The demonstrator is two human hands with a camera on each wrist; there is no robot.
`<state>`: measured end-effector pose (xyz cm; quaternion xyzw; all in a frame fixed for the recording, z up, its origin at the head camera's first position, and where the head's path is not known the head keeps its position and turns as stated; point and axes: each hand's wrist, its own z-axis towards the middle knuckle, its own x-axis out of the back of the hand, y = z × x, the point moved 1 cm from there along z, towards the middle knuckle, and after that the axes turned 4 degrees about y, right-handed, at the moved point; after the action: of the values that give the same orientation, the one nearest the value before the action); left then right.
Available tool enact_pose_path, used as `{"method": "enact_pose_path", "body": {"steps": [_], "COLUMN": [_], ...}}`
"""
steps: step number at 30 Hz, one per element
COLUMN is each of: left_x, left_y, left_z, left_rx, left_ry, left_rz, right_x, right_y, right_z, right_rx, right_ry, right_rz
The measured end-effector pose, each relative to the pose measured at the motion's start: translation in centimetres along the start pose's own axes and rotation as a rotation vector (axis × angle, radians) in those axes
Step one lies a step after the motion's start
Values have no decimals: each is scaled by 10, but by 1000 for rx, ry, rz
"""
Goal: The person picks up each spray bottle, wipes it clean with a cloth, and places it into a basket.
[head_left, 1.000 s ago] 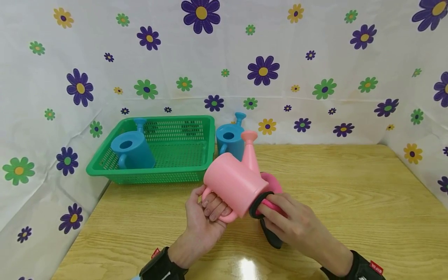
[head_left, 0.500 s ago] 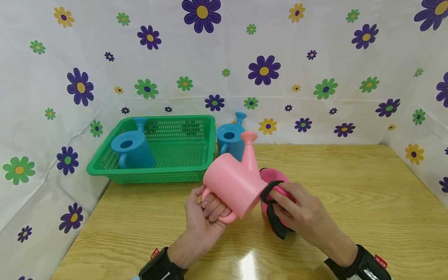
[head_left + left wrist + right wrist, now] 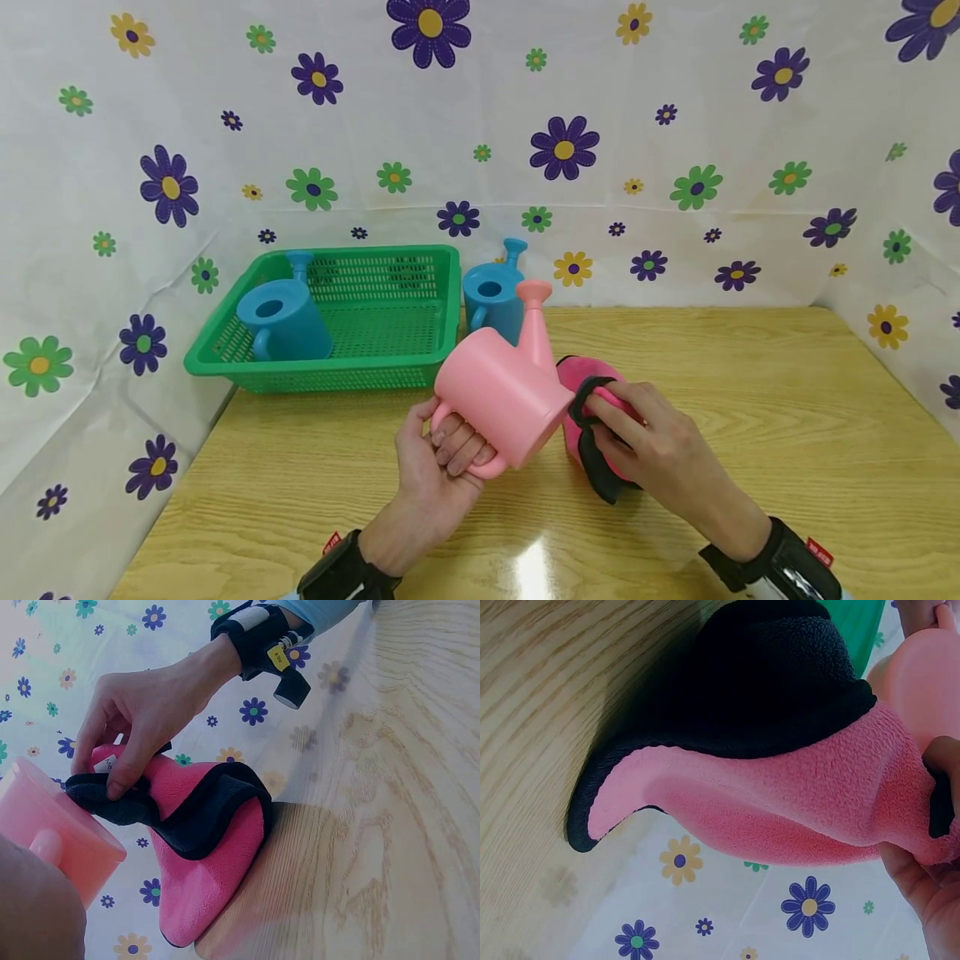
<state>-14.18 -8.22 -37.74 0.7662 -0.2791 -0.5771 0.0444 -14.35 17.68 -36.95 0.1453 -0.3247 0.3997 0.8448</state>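
Left grip (image 3: 437,483) holds pink watering can (image 3: 501,392), long axis tilted, spout (image 3: 535,329) forward.

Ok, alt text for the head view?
The left hand grips a tilted pink watering can by its handle; the right hand holds a pink-and-black cloth beside it. Behind: one blue can in a green basket, another outside.

Watering can (image 3: 504,392): plain pink, smooth-walled, with a looped handle (image 3: 489,468) and a flared spout (image 3: 536,333).
Can's pose: tilted on its side, spout upward, held by the handle in your left hand (image 3: 437,483).
Cloth (image 3: 186,829): plush, pink on one face, black on the other, black-edged, with a white tag (image 3: 109,763).
Cloth's pose: bunched and folded, pinched in your right hand (image 3: 660,442), its loose part hanging.
Cloth's place: at the can's end.
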Motion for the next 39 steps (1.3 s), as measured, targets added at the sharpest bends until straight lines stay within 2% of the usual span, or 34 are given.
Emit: {"method": "enact_pose_path", "body": {"steps": [20, 39], "left_x": [0, -3], "left_y": [0, 0], "left_z": [0, 1], "left_rx": [-10, -32], "left_ry": [9, 14], "left_rz": [-5, -52], "right_x": [-5, -23], "right_y": [-9, -42], "right_z": [-2, 3], "right_rx": [37, 256], "right_ry": [-46, 60], "right_rz": [1, 40]}}
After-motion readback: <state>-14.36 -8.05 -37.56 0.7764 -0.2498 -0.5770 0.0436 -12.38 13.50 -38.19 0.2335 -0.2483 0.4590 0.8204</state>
